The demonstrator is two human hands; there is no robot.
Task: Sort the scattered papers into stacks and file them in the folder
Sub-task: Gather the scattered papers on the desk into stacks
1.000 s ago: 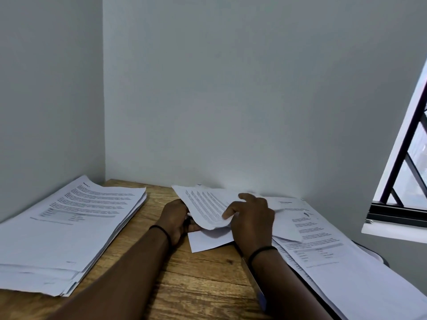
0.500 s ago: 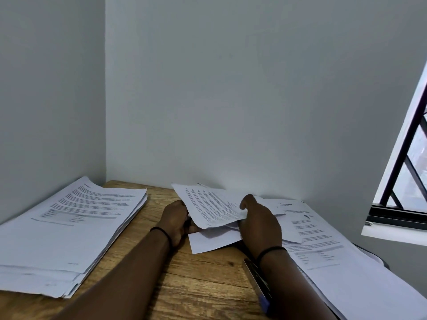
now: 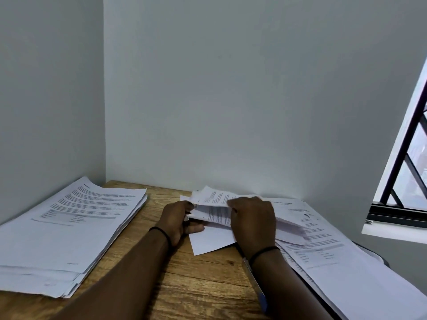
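Observation:
A loose bunch of printed sheets [image 3: 215, 199] is lifted at the middle back of the wooden desk [image 3: 203, 285]. My left hand [image 3: 178, 218] grips its left edge, thumb under a blank sheet [image 3: 210, 241] lying flat below. My right hand [image 3: 254, 222] curls over the bunch from the right and holds it. A thick stack of printed papers [image 3: 69, 227] lies at the left. Another spread of papers [image 3: 335, 262] lies at the right on a dark folder whose edge [image 3: 256, 285] shows beside my right forearm.
Grey walls close the desk in on the left and at the back. A barred window [image 3: 402, 181] with a white sill stands at the right. Bare wood shows between the two paper piles, near the front edge.
Both hands have gathered the loose sheets and raised them off the desk; the top sheet is now bunched and folded upward. My right hand shifted from resting on the sheet to curling over the bunch.

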